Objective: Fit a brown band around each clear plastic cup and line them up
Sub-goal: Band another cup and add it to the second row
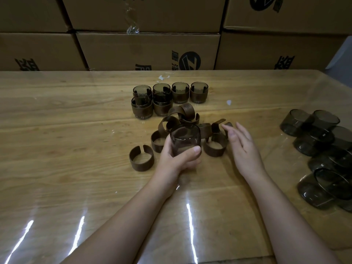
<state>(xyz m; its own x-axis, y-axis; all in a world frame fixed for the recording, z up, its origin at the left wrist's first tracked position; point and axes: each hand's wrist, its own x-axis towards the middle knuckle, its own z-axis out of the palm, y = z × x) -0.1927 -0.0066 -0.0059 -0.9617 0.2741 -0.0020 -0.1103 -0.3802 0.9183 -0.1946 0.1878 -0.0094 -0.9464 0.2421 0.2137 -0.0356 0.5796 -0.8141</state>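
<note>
Left hand (177, 159) grips a bare cup (185, 140); right hand (242, 145), fingers spread, hovers by loose bands (215, 147). Six banded cups (180, 92) stand upper centre; bare cups (323, 149) wait at right.

L grip (179, 159), R grip (242, 147): bare hands, short plain nails; forearms bare to frame edge.

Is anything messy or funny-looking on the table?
Yes. The bare cups on the right lie tipped over in a heap, not upright. The brown bands in the middle lie in a jumble, and one band sits apart at the left. The banded cups at the back stand tidy.
</note>
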